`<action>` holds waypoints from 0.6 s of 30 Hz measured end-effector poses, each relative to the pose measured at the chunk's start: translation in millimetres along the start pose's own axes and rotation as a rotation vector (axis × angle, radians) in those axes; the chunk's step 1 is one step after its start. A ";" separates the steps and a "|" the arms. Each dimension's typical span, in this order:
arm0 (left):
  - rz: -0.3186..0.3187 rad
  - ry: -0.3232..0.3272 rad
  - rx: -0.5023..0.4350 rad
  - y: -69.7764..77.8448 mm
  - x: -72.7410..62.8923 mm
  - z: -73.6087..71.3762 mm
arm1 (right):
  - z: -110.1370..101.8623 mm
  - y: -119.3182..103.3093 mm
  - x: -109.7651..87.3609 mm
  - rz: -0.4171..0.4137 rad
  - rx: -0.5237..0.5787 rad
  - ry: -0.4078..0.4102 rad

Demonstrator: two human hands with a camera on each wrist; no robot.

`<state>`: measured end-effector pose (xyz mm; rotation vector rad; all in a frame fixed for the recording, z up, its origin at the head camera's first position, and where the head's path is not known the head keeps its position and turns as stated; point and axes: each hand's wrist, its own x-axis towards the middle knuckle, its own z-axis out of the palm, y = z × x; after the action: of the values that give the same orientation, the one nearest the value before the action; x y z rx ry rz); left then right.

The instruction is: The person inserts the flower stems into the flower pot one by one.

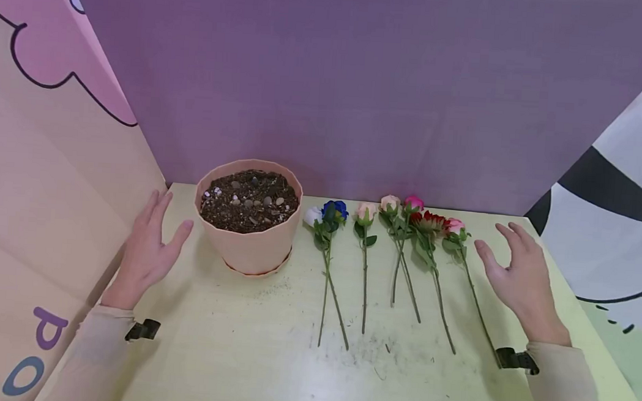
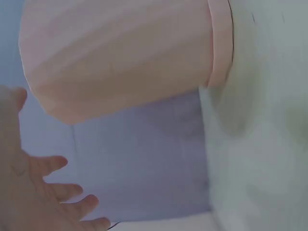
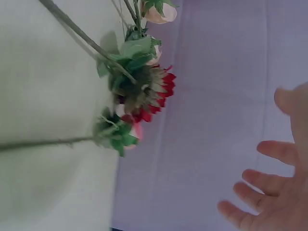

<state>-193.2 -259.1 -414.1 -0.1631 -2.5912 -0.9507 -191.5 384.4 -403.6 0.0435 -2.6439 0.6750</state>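
My left hand [image 1: 149, 248] is held out with spread fingers at the left of the table, beside a pink flowerpot [image 1: 257, 246] but apart from it. Dark soil [image 1: 243, 214] with pebbles and white bits fills the pot. At the right my right hand [image 1: 520, 277] also has its fingers apart and holds nothing. Nearest to it lies a pink rose [image 1: 454, 227], its stem slanting towards my wrist. Left of that are a dark red flower [image 1: 430, 222], a magenta rose [image 1: 413, 203], two pale peach roses [image 1: 365, 212], a blue rose [image 1: 336, 210] and a white rose [image 1: 313, 216].
The pale table [image 1: 267, 363] has dark crumbs scattered below the stems. A purple panel [image 1: 360, 92] stands along the back edge. Printed side panels rise at the left [image 1: 35, 177] and the right, the right one showing a panda [image 1: 624, 200].
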 end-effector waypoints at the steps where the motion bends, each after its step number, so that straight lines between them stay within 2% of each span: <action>1: -0.019 -0.004 -0.061 0.0 -0.1 1.7 | 1.1 1.9 0.1 0.031 0.024 0.009; 5: -0.115 -0.011 -0.297 0.6 1.6 9.2 | 6.0 13.6 -1.0 0.164 0.129 0.036; 10: -0.210 -0.050 -0.539 3.1 3.2 17.0 | 15.5 37.3 1.3 0.259 0.395 0.055; 13: -0.225 -0.077 -0.610 5.3 4.3 20.6 | 21.3 50.9 2.6 0.297 0.513 -0.017; 18: -0.214 -0.083 -0.634 8.6 6.6 26.0 | 30.4 66.2 4.5 0.344 0.490 -0.199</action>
<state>-205.2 -235.9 -424.6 -0.0897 -2.3177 -1.8549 -215.8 429.0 -456.0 -0.2196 -2.6249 1.4911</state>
